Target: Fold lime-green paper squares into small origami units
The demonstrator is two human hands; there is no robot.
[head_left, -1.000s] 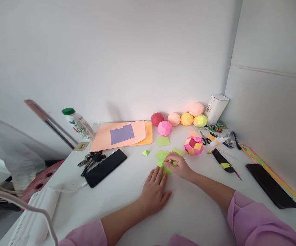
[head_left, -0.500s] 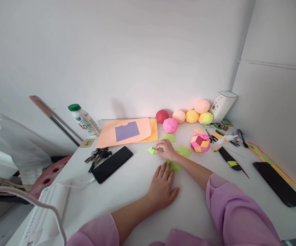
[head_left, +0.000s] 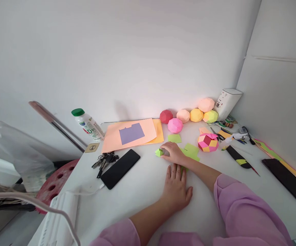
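My right hand [head_left: 172,152] reaches across the white table and its fingertips pinch a small folded green paper piece [head_left: 159,152]. My left hand [head_left: 176,186] lies flat with fingers spread, pressing on a green paper square [head_left: 183,167] whose edge peeks out at the fingertips. More green squares [head_left: 192,151] lie just right of my right wrist, and one more green square [head_left: 174,138] sits farther back. A pink, red and yellow paper ball [head_left: 208,142] stands to the right of them.
A row of paper balls [head_left: 190,115] lines the back wall beside a white container [head_left: 226,103]. Orange sheets [head_left: 131,134], a bottle [head_left: 87,124], keys [head_left: 104,159] and a black phone [head_left: 120,163] lie left. Scissors, pens and a knife [head_left: 240,159] lie right, with another phone [head_left: 287,178].
My right hand moved left from the green squares to the small folded green piece and closed its fingers on it. My left hand stayed flat on the paper. The view shifted.
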